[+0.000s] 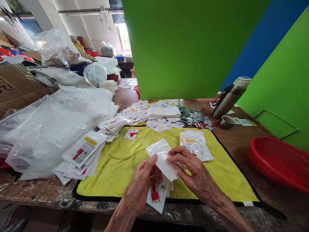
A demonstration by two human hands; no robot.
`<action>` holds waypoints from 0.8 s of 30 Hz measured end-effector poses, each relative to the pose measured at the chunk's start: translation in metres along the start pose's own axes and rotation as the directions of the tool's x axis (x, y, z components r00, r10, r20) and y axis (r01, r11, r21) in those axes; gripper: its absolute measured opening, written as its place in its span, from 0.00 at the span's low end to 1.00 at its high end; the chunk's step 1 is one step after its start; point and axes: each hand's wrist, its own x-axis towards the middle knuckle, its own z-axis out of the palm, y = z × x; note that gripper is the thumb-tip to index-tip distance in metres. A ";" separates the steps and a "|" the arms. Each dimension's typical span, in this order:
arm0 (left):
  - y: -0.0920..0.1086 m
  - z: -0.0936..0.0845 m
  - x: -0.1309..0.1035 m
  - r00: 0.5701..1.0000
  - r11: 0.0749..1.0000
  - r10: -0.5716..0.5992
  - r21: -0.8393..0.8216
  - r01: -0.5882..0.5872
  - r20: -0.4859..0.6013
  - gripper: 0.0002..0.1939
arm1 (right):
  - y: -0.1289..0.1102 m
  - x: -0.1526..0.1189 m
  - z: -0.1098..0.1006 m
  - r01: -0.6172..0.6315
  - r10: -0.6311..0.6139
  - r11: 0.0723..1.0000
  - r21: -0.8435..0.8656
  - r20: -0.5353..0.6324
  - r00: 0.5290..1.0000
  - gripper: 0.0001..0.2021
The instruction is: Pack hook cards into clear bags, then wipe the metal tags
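A small white plastic pouch (162, 157) is held between my two hands over the yellow cloth. My left hand (145, 175) pinches its left edge with the thumb on top. On the pouch's right side, the thumb and fingers of my right hand (190, 164) close on it. Below my left hand lie printed cards with a red mark (155, 195), partly covered by the hand. Just beyond my right hand rests a stack of filled pouches (202, 146). A single card with a red piece (131, 133) lies near the cloth's far edge.
Filled pouches (82, 149) pile up at left beside large clear plastic bags (60, 119). Behind the yellow cloth (116, 170) sit heaped cards, a white paper stack (163, 111) and small grey-red pieces (196, 119). A thermos (228, 100), metal cup (227, 122) and red basin (277, 161) stand right.
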 end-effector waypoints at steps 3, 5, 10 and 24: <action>-0.003 0.004 0.005 0.998 0.996 0.047 -0.069 -0.050 -0.044 0.17 | 0.001 -0.004 0.003 -0.205 0.216 0.966 0.159 -0.056 0.975 0.15; -0.007 0.008 0.007 0.990 0.988 0.121 -0.089 -0.127 -0.070 0.17 | 0.001 -0.006 0.009 -0.380 0.420 0.831 0.406 -0.011 0.907 0.20; -0.010 0.007 0.007 0.991 0.990 0.103 -0.090 -0.111 -0.086 0.18 | -0.005 -0.007 0.012 -0.492 0.460 0.653 0.575 0.215 0.861 0.17; -0.016 0.009 0.010 0.970 0.979 0.177 -0.071 -0.190 -0.165 0.15 | -0.009 -0.004 0.019 -0.529 0.519 0.609 0.591 0.207 0.829 0.15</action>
